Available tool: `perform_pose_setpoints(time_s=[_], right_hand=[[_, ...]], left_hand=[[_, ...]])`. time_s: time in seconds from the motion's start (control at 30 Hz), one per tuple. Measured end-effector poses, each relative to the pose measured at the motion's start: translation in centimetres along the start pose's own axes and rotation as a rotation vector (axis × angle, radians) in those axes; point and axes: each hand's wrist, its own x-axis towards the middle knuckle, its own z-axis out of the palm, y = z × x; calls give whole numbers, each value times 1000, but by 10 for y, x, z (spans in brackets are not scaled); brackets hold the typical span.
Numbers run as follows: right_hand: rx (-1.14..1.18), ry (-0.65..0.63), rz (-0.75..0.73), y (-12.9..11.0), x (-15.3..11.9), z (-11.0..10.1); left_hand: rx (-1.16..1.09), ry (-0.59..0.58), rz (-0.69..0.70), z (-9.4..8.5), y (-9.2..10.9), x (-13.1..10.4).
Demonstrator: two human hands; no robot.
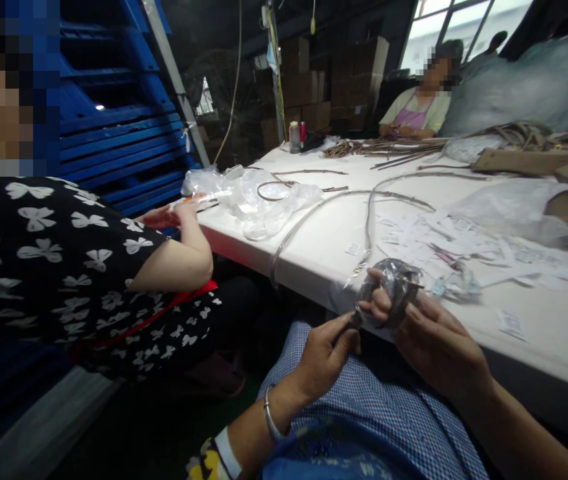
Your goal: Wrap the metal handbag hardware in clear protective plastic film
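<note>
One dark coil in right hand

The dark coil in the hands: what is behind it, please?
Beyond the dark coil, the white table shows, with paper slips lying on it. Whatever is directly behind the coil is covered.

Bright window at upper right, murky background, perhaps slight blur.
</note>
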Motion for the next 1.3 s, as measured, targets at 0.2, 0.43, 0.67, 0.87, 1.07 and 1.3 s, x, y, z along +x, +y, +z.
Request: perform_pose_setpoints(time_s=[0.2,0.43,0.67,0.87,1.07,1.3], right_hand=[[-420,42,-263,13,6,4],[-812,-311,-374,22,-1,-7],[-926,-426,-438,22,0,-15],[-618,-127,-230,51,-4,-16],[341,242,103,59,2,8],[542,261,133,60,2,13]], left_hand=[[-226,-62,-166,8,14,-4],[-549,-174,-434,-8,30,-4],[-768,-244,-695,-23,31,5],[-686,-331,-612,-24,36,9],[-42,161,-78,-13,35,17],[249,29,12,-3,17,41]])
